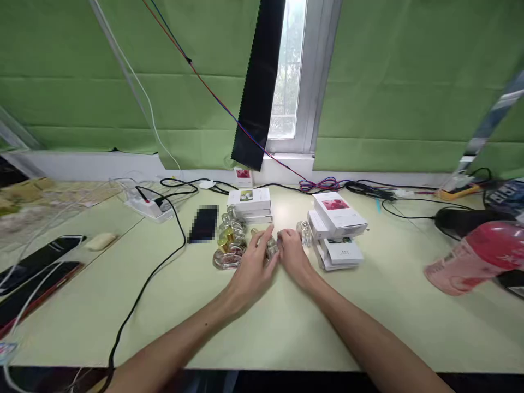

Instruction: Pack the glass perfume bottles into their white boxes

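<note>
Holding a small glass bottle [272,246] between both hands here, right in the middle of the table [262,327], between the cluster of bottles [227,244] on our left and the stack of white boxes [338,232] on our right. Our left hand [252,268] has its fingers spread loosely over the bottle's near side, fingertips touching the glass; our right hand [291,253] has its fingers curled in close together against the other side. Whether either hand truly pinches it, we can't tell, since the bottle is mostly covered.

As we read it, the way to do this well is a steady grip low on the glass from both sides, with the wrists off the neighbouring bottles so nothing gets knocked. Another bottle [305,232] stands just beside the right hand, so elbows in.

Orientation is honestly tough to call. The bottle looks upright, long axis vertical, top pointing up, but it's too hidden to be sure.
</note>
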The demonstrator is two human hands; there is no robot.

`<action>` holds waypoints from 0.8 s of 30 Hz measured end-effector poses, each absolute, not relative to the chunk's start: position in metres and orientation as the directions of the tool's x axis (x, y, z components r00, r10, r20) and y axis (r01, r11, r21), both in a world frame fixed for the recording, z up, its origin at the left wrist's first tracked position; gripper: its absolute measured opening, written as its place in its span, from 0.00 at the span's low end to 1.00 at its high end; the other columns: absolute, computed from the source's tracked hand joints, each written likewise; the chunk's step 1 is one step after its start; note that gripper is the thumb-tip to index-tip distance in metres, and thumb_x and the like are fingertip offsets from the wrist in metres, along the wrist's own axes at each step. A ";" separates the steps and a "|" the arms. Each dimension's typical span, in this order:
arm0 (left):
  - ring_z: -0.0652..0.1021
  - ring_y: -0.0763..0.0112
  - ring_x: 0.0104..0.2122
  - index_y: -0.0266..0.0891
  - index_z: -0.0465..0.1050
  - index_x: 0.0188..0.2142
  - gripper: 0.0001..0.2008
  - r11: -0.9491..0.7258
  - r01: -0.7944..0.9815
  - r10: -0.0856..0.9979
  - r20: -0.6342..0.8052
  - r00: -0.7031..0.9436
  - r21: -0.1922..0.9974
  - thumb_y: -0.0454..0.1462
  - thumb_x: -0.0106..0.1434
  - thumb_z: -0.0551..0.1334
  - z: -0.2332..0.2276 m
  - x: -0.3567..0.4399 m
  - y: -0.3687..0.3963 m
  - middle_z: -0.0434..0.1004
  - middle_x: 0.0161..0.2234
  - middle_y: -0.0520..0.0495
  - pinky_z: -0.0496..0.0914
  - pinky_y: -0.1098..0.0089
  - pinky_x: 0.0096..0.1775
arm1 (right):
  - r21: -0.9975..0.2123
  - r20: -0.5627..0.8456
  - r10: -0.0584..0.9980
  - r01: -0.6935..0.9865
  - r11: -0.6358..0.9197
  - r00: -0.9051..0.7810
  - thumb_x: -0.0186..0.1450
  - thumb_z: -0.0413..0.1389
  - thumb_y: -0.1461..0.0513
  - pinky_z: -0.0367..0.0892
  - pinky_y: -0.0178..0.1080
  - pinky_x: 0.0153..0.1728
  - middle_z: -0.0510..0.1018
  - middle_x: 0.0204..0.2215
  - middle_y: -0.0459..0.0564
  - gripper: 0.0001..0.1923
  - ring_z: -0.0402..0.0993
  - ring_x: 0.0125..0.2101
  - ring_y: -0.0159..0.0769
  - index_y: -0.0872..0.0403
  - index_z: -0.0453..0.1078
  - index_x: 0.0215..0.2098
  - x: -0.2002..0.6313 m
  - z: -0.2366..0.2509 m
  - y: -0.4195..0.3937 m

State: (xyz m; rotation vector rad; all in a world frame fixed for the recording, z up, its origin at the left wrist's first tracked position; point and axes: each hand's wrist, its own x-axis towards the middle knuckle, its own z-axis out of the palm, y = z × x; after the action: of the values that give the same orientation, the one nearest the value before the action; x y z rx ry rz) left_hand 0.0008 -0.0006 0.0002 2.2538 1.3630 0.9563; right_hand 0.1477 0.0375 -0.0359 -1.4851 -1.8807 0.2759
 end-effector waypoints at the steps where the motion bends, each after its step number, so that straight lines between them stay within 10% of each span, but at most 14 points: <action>1: 0.77 0.64 0.47 0.47 0.51 0.70 0.31 -0.485 0.646 0.873 0.372 0.315 0.590 0.38 0.71 0.57 0.000 0.001 -0.001 0.62 0.65 0.40 0.71 0.60 0.54 | -0.565 0.398 0.913 0.761 0.317 -0.084 0.65 0.49 0.75 0.63 0.40 0.46 0.76 0.39 0.56 0.12 0.67 0.44 0.44 0.57 0.71 0.38 0.148 -0.036 0.038; 8: 0.74 0.76 0.28 0.51 0.49 0.71 0.32 -0.474 0.629 0.880 0.349 0.321 0.617 0.38 0.71 0.57 0.001 0.001 -0.001 0.63 0.63 0.41 0.75 0.62 0.45 | -0.574 0.408 0.910 0.754 0.318 -0.073 0.66 0.49 0.74 0.64 0.41 0.46 0.76 0.40 0.56 0.12 0.68 0.46 0.46 0.55 0.70 0.36 0.147 -0.037 0.037; 24: 0.78 0.67 0.40 0.53 0.44 0.73 0.34 -0.483 0.628 0.874 0.370 0.314 0.610 0.39 0.71 0.57 -0.002 0.001 0.001 0.63 0.64 0.40 0.73 0.62 0.49 | -0.603 0.383 0.920 0.734 0.312 -0.076 0.66 0.48 0.75 0.64 0.39 0.43 0.74 0.42 0.56 0.16 0.67 0.47 0.45 0.56 0.70 0.46 0.148 -0.028 0.033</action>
State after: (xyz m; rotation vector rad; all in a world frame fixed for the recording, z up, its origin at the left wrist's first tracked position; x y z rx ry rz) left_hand 0.0009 0.0009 -0.0019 2.2333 1.3432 0.9671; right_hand 0.1478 0.0333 -0.0285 -1.4718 -1.8570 0.3270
